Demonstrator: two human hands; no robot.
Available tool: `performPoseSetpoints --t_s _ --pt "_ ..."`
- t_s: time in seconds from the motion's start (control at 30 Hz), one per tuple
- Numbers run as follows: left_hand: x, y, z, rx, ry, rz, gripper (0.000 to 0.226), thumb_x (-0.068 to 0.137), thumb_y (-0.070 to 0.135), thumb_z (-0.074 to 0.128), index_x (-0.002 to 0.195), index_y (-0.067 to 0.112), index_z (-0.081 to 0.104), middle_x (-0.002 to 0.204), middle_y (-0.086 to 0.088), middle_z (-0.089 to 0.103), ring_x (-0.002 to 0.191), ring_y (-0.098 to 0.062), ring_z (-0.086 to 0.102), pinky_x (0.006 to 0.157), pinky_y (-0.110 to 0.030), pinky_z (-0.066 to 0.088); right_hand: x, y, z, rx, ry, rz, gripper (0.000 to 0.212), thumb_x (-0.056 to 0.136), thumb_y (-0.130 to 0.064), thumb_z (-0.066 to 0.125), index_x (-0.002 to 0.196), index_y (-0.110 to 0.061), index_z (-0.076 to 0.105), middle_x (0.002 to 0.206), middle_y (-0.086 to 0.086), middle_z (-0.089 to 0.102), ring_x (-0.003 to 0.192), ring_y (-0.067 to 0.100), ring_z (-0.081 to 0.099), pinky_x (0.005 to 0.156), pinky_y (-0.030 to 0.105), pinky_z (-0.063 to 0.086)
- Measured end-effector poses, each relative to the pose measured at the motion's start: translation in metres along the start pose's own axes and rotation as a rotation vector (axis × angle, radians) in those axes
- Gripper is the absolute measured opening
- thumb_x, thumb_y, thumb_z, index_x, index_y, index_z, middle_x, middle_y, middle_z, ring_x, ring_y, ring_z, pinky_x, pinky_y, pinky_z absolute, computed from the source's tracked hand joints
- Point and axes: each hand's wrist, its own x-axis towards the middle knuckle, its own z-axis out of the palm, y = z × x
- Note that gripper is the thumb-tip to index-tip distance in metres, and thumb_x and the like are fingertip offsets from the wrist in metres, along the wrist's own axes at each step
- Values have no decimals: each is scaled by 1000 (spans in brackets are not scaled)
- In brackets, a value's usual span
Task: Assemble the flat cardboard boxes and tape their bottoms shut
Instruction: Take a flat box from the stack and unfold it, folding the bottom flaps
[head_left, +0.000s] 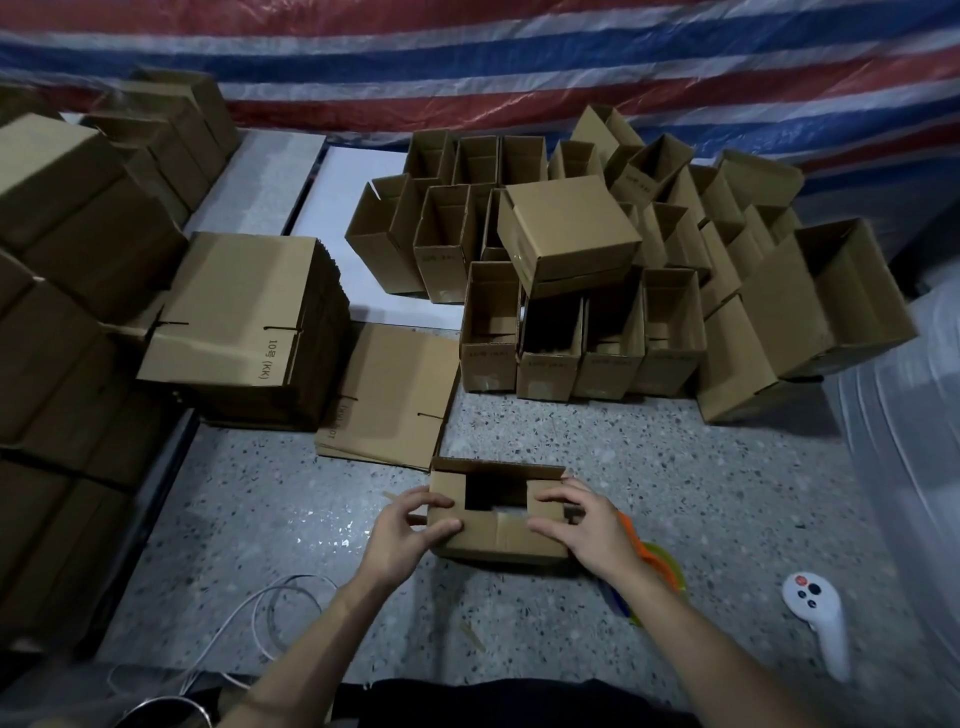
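Note:
A small brown cardboard box (496, 535) stands on the speckled floor in front of me, with its flaps partly folded over a dark opening. My left hand (402, 535) grips its left end, fingers curled over the left flap. My right hand (582, 525) grips the right end, with fingers over the right flap and thumb on the near flap. A tape dispenser (657, 564) in orange and green lies on the floor just right of the box, mostly hidden by my right wrist. A stack of flat boxes (244, 312) stands at the left, and a few flat ones (389, 395) lie beside it.
Several assembled open boxes (582, 332) crowd the floor ahead, one closed box (566, 228) resting on top. Tall stacks of flat cardboard (62, 260) line the left. A white controller (815, 618) lies at the right, white cables (260, 618) at the lower left. A striped tarp (519, 67) hangs behind.

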Motion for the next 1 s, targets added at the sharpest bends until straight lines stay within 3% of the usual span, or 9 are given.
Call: performPoseSetpoints --t_s 0.1,0.17,0.23,0.33,0.43,0.57,0.73,0.87,1.0 --pt "1 4 11 82 116 -60 52 73 31 88 105 23 47 116 8 60 90 -12 65 76 -46 58 0 -1 13 -44 125 18 46 69 -49 86 95 -43 48 110 -23 59 111 11 57 84 25 44" --pt "2 6 12 118 101 -57 71 74 32 87 127 29 40 130 7 54 89 -7 63 79 -45 59 -2 0 17 -35 161 39 60 70 -45 87 106 -42 40 122 -16 57 117 16 57 90 28 45" --pt "0 10 9 183 65 -22 99 76 34 86 151 39 21 142 15 42 95 -8 63 84 -45 58 -4 -4 18 -12 163 44 89 70 -40 88 136 -44 29 139 -10 48 127 14 49 102 31 41" --pt "0 19 8 402 45 102 115 79 35 83 153 54 -3 160 16 20 119 -17 58 81 -45 57 -4 -12 14 -82 136 -24 123 70 -32 89 154 -52 0 152 -11 33 136 10 35 111 36 34" --pt "3 24 8 579 19 213 113 84 33 78 147 64 -11 166 12 9 114 -17 63 74 -39 59 -5 -19 10 -261 118 -171 114 76 -33 85 151 -59 3 161 -13 22 139 -3 17 118 35 26" --pt "-3 24 9 661 18 245 95 90 38 71 147 63 -1 165 11 15 98 -8 65 73 -36 60 -10 -22 8 -394 117 -210 85 84 -42 76 153 -47 27 162 -16 21 144 7 20 119 48 32" --pt "-12 15 13 700 129 262 84 89 43 71 154 50 18 164 8 23 117 -14 61 77 -41 61 -17 -22 13 -495 208 -275 81 83 -44 77 152 -41 35 163 -7 25 147 18 26 116 44 31" --pt "-14 11 14 717 165 287 75 88 43 72 153 41 34 161 3 32 128 -21 55 81 -43 61 -19 -19 16 -507 243 -324 74 80 -38 82 146 -31 50 154 -3 43 140 19 40 109 44 44" --pt "-23 1 21 785 186 299 47 95 42 63 140 30 57 158 7 38 127 -20 57 77 -40 61 -25 -5 26 -571 267 -372 36 88 -30 74 122 -21 70 148 2 51 139 28 45 100 59 50"
